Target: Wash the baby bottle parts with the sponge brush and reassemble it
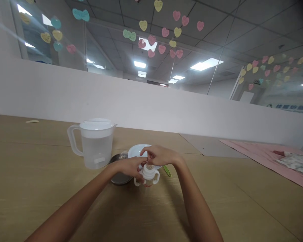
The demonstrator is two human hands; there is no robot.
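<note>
Here, nearest, a small clear bottle with a white collar and two white loop handles point(148, 172) stands on the light-brown wood-look tabletop point(217, 198), between the two hands and beneath the right one. The left hand point(130, 166) is curled around the bottle's left side, its thumb low in front by the left handle and its fingers up near the collar, so the bottle sits within a partly closed hold. The right hand point(163, 155) arches over the top from the other side, fingers bent and pointing down at the bottle's tip; whether they pinch it, I cannot tell. The right handle is free of both hands.

Just left of the bottle lies a round, dark grey metal dish point(120, 179), partly covered by the left hand. A slim bright-green implement point(167, 171) rests to the right, near a round white plate point(135, 150) behind the hands. Farther left stands a tall translucent plastic jug with a white lid point(96, 151). Far right, a flat pink cloth point(252, 154) covers part of the tabletop.
</note>
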